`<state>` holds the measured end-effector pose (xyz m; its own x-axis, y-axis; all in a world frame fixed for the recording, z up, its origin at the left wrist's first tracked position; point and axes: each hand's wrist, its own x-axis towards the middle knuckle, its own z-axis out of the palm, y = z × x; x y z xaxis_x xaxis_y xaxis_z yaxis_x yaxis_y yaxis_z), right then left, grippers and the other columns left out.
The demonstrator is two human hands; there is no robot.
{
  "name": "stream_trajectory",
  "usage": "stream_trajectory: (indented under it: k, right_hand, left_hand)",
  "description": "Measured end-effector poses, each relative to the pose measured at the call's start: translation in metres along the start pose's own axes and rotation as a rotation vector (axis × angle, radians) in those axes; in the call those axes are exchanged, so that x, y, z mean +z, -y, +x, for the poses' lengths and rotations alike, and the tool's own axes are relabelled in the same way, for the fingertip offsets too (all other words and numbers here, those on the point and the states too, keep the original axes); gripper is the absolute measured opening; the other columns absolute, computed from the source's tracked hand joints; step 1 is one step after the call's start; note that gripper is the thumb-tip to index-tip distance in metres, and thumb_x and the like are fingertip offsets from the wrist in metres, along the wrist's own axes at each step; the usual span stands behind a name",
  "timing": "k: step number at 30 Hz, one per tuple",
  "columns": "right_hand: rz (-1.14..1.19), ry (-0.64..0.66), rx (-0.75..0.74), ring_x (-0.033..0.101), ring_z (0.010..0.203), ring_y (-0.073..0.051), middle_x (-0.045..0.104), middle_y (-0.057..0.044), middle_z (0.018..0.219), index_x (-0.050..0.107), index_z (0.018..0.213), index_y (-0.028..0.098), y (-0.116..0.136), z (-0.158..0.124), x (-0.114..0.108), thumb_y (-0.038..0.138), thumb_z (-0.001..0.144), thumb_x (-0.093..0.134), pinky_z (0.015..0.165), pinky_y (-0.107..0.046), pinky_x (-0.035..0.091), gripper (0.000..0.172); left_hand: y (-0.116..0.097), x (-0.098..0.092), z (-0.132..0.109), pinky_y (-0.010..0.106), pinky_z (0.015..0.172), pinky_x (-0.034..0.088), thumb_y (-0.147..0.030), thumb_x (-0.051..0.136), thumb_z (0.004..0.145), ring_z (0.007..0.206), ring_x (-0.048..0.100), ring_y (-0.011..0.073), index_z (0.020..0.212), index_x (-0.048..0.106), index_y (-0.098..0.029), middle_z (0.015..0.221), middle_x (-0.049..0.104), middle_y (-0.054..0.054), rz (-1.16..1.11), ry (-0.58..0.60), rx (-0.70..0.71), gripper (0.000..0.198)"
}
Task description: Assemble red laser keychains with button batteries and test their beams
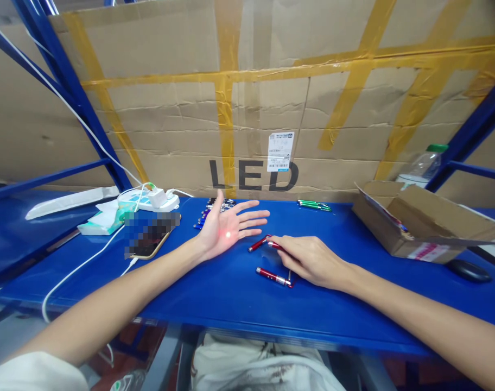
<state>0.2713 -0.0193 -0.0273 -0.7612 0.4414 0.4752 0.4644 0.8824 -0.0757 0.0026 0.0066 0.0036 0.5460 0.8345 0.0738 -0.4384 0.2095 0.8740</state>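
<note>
My left hand (pixel 227 228) is raised over the blue table with its palm showing and fingers spread; it holds nothing, and a bright red light spot lies on the palm. My right hand (pixel 308 258) pinches a red pen light (pixel 274 245), whose tip points toward the left palm. Just behind its fingertips lies another red pen light (pixel 258 244). A third red pen light (pixel 272 276) with a silver tip rests on the table below the right hand's fingers. Several blue and dark pens (pixel 202 219) lie partly hidden behind my left hand.
Green pens (pixel 313 205) lie at the table's back edge. An open cardboard box (pixel 410 239) and a black mouse (pixel 469 270) are at the right. At the left are a phone (pixel 153 239), a power strip (pixel 162 202), cables and a tissue pack (pixel 103 220). A large carton (pixel 170 119) stands behind.
</note>
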Motion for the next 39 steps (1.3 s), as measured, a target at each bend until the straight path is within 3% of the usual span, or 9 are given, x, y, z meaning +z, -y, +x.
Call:
stream_trajectory:
  k: [11, 16, 23, 30, 39]
  right_hand:
    - [-0.031, -0.047, 0.032, 0.075, 0.074, -0.019, 0.081, -0.009, 0.099, 0.060, 0.132, 0.017, -0.001, -0.001, 0.001, 0.024, 0.113, 0.043, 0.066, -0.028, 0.053, 0.027]
    - [-0.051, -0.062, 0.075, 0.078, 0.080, -0.021, 0.080, -0.012, 0.112, 0.049, 0.150, 0.016, -0.004, -0.003, 0.004, 0.022, 0.111, 0.042, 0.070, -0.031, 0.059, 0.040]
    - [-0.066, -0.026, 0.057, 0.078, 0.086, -0.023, 0.079, -0.012, 0.113, 0.040, 0.159, 0.017, -0.010, -0.005, 0.011, 0.022, 0.111, 0.037, 0.073, -0.035, 0.062, 0.048]
    - [-0.017, 0.025, 0.194, 0.075, 0.070, -0.021, 0.079, -0.005, 0.092, 0.042, 0.158, 0.017, -0.003, -0.002, 0.005, 0.020, 0.107, 0.041, 0.067, -0.030, 0.057, 0.051]
    - [-0.025, 0.010, 0.091, 0.077, 0.076, -0.021, 0.081, -0.010, 0.104, 0.045, 0.154, 0.015, -0.007, -0.005, 0.007, 0.018, 0.107, 0.040, 0.069, -0.031, 0.059, 0.047]
  left_hand:
    - [-0.002, 0.001, -0.001, 0.053, 0.117, 0.043, -0.083, 0.027, 0.101, 0.142, 0.057, 0.0404, 0.152, 0.055, -0.010, 0.153, 0.060, 0.026, -0.012, 0.003, -0.014, 0.094]
    - [-0.002, 0.000, 0.000, 0.053, 0.116, 0.044, -0.082, 0.023, 0.102, 0.143, 0.057, 0.0404, 0.154, 0.053, -0.008, 0.154, 0.058, 0.027, -0.021, 0.001, -0.001, 0.096]
    - [-0.002, -0.001, -0.001, 0.053, 0.117, 0.044, -0.081, 0.025, 0.102, 0.144, 0.056, 0.0408, 0.155, 0.051, -0.007, 0.154, 0.058, 0.028, -0.027, -0.003, -0.013, 0.095]
    - [-0.002, -0.001, 0.000, 0.052, 0.114, 0.047, -0.079, 0.025, 0.103, 0.144, 0.057, 0.0404, 0.155, 0.052, -0.007, 0.154, 0.058, 0.028, -0.066, -0.001, -0.006, 0.093]
    - [-0.001, -0.004, 0.001, 0.053, 0.117, 0.045, -0.078, 0.026, 0.103, 0.143, 0.057, 0.0398, 0.152, 0.056, -0.008, 0.152, 0.060, 0.027, -0.063, 0.016, -0.009, 0.091]
